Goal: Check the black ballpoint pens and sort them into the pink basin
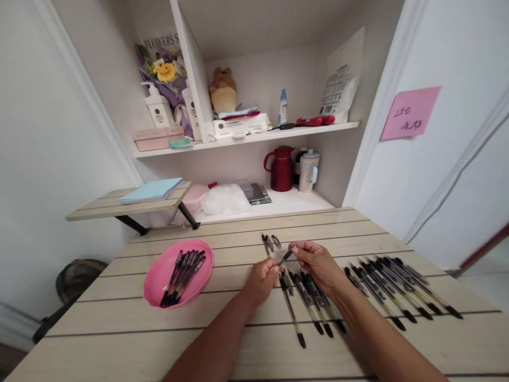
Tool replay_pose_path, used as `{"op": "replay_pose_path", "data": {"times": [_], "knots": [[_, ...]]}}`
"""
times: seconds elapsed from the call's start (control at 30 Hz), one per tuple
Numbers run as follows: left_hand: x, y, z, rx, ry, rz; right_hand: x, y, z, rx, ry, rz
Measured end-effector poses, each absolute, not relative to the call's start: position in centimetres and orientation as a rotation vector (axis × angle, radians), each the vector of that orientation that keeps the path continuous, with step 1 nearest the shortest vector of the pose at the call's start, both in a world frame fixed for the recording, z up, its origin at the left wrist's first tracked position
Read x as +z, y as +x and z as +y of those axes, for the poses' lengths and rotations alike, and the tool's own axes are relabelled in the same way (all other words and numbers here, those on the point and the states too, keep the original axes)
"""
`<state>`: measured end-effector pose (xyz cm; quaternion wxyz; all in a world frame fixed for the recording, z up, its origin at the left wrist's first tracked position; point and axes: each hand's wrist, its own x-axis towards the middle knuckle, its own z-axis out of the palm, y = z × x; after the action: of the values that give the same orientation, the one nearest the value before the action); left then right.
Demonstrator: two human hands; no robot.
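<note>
The forearms (pixel 220 331), wrists (pixel 337 288) and fingers (pixel 304 248) are all bare.

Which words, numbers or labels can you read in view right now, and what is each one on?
"FLOWERS S": on the bouquet's backing, cut off by the shelf divider.
"250": handwritten on the pink note; the characters below it are unclear.
Too small or blurred: print on the pump bottle, white pack, white pouch, blue-capped bottle and pens.

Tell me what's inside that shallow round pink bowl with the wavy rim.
Slim dark pens with black ends lie close together inside the bowl, with bare pink on both sides. They cover part of its floor, so anything beneath them cannot be seen.
</note>
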<state>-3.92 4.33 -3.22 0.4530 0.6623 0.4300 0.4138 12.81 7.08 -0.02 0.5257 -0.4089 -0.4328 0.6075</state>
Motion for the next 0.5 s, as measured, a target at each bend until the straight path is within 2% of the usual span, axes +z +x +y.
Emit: {"op": "replay_pose_path", "data": {"times": [0.5], "knots": [[-3.36,-3.94,4.45,1.01,1.67,1.056,-0.39,12.84,7.04,1.551,-0.927,-1.098]]}}
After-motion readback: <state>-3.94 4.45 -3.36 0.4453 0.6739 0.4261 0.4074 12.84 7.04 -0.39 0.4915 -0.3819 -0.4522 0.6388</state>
